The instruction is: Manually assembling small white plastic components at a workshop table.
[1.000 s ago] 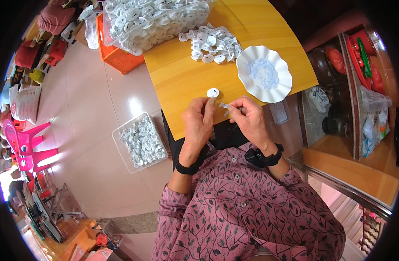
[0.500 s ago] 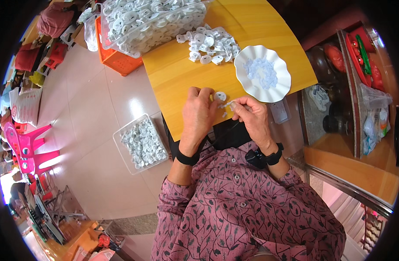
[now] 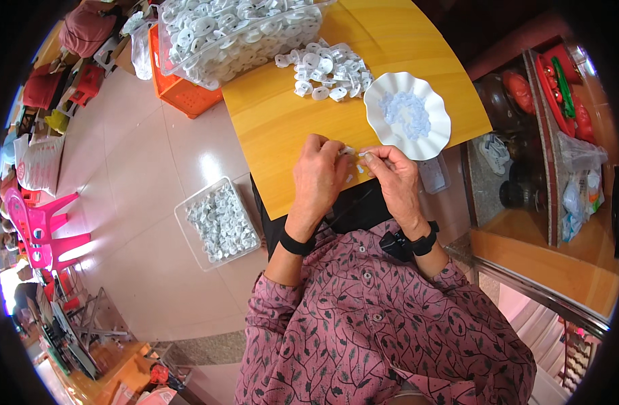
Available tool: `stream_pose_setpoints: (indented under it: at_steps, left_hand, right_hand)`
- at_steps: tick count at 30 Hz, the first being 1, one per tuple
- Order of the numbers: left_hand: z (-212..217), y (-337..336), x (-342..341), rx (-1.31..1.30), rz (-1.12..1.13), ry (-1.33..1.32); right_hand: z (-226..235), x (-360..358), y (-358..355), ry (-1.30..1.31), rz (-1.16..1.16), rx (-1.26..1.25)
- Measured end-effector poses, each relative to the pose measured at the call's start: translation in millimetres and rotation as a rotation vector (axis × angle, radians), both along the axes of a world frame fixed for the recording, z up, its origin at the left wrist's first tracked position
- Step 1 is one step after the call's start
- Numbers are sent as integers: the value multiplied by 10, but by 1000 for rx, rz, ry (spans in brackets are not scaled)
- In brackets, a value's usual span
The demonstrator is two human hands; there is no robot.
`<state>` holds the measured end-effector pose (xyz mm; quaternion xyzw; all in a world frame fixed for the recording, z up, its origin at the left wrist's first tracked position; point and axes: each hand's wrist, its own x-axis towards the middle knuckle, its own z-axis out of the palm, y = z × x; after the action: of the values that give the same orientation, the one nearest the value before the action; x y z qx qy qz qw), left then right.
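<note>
My left hand (image 3: pixel 320 177) and my right hand (image 3: pixel 389 177) meet over the near edge of the yellow wooden table (image 3: pixel 282 128). Together their fingertips pinch a small white plastic part (image 3: pixel 350 152); another small white piece (image 3: pixel 350 179) lies on the table just under them. A white wavy-rimmed plate (image 3: pixel 436 143) with small clear pieces sits just beyond my right hand. Farther back lies a loose pile of white round parts (image 3: pixel 326 71).
A clear tray (image 3: pixel 218 30) heaped with white parts stands at the table's far left, above an orange crate (image 3: pixel 181 98). A clear tub (image 3: pixel 218 223) of white parts sits on the tiled floor at my left. Shelves (image 3: pixel 546 135) with red items stand at right. Pink chairs (image 3: pixel 39 226) far left.
My left hand picked up the white round part that lay on the table a second ago and brought it to my right hand; both hands now work it together.
</note>
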<state>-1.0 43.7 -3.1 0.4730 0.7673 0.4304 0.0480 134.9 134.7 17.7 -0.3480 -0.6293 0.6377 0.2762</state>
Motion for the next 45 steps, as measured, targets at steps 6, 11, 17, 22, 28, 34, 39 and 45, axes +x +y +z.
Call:
stream_pose_setpoints:
  at_steps: [6, 11, 17, 22, 28, 34, 39, 45]
  left_hand:
    - [45, -84, 22, 124, 44, -600]
    - [138, -199, 64, 370, -143, -1191]
    - [210, -311, 107, 472, -223, -1561]
    - [193, -360, 138, 532, -272, -1582]
    - [183, -404, 161, 585, -282, -1573]
    - [196, -451, 165, 627, -269, -1532]
    - [208, -520, 126, 639, -309, -1552]
    - [172, -537, 124, 700, -306, -1558]
  right_hand:
    - [164, -9, -39, 86, -10, -66]
    - [209, 0, -57, 109, 13, 86]
    - [283, -25, -131, 155, 27, 199]
    - [332, -52, -185, 170, 34, 240]
    - [416, -64, -245, 135, 53, 415]
    - [444, -102, -304, 134, 59, 556]
    - [466, -124, -346, 134, 76, 542]
    - [518, -166, -404, 101, 91, 638]
